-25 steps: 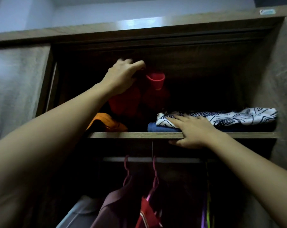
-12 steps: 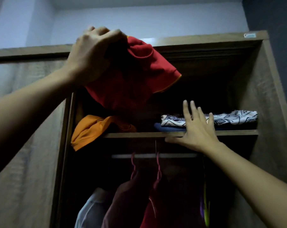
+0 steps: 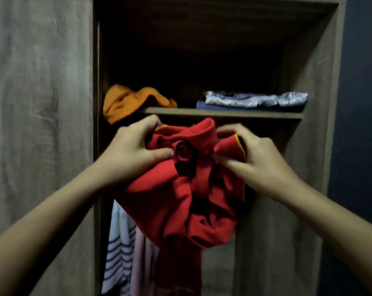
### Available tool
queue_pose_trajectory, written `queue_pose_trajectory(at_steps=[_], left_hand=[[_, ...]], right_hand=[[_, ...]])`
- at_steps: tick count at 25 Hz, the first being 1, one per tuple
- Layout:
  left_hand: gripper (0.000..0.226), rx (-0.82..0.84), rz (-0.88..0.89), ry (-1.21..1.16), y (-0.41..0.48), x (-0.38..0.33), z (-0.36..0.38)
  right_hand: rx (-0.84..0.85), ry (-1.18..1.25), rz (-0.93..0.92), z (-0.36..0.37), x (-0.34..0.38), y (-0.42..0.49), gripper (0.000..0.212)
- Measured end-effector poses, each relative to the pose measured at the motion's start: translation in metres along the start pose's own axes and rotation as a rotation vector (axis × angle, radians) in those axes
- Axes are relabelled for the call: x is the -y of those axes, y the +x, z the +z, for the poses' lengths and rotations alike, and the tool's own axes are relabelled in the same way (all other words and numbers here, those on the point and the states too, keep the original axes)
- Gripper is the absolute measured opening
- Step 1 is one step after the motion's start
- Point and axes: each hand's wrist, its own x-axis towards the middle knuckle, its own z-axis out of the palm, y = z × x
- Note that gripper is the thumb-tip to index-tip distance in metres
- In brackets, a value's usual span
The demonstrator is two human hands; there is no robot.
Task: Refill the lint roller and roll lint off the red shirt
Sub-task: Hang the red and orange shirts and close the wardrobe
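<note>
Crumpled red fabric shirt (image 3: 180, 199), at frame centre before the open wooden wardrobe (image 3: 313, 60), bunched at its top in left hand (image 3: 129, 150) and right hand (image 3: 259, 161), fingers curled into the cloth, apparently to shake it flat for rolling; lint roller unseen.

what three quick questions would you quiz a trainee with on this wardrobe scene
1. True or false: the left hand and the right hand both grip the crumpled red shirt.
2. The crumpled orange garment lies: A) on the left end of the wooden shelf, drooping over its edge; B) on a hanger; C) in the right hand.
3. Fill in: the folded white patterned cloth lies on a folded ____ garment.
Key: 1 true; 2 A; 3 blue.
</note>
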Motion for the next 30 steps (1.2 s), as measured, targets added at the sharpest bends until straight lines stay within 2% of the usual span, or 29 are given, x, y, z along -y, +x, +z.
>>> queue_pose_trajectory(at_steps=[2,5,7,10,13,16,19,23,26,28,30], left_hand=[[0.038,0.059,-0.154,-0.181,-0.038,0.013,0.031],[0.035,0.19,-0.266,-0.376,-0.089,0.017,0.071],[0.032,0.265,-0.313,-0.454,-0.116,0.016,0.089],[0.028,0.356,-0.353,-0.48,-0.135,0.015,0.101],[0.028,0.327,-0.455,-0.448,-0.138,0.018,0.101],[0.028,0.269,-0.494,-0.46,-0.144,0.026,0.095],[0.027,0.216,-0.475,-0.324,-0.143,0.031,0.083],[0.028,0.133,-0.356,-0.226,-0.132,0.025,0.066],[0.02,0.073,-0.356,-0.104,-0.125,0.019,0.06],[0.018,0.028,-0.37,-0.104,-0.123,0.015,0.058],[0.032,0.104,-0.287,-0.11,-0.123,0.012,0.055]], right_hand=[[0.091,-0.076,0.129,0.007,-0.018,-0.025,0.019],[0.22,-0.016,0.36,0.013,-0.041,-0.062,0.019],[0.25,0.112,0.488,0.023,-0.048,-0.086,0.026],[0.107,0.318,0.705,0.042,-0.052,-0.11,0.031],[-0.086,0.364,0.846,0.046,-0.057,-0.107,0.035],[-0.138,0.346,0.839,0.044,-0.059,-0.099,0.035],[-0.125,0.331,0.802,0.048,-0.055,-0.093,0.035],[-0.128,0.312,0.793,0.052,-0.053,-0.087,0.035],[-0.064,0.275,0.785,0.058,-0.053,-0.09,0.034],[-0.011,0.244,0.763,0.064,-0.05,-0.095,0.033],[-0.006,0.23,0.74,0.065,-0.046,-0.097,0.032]])
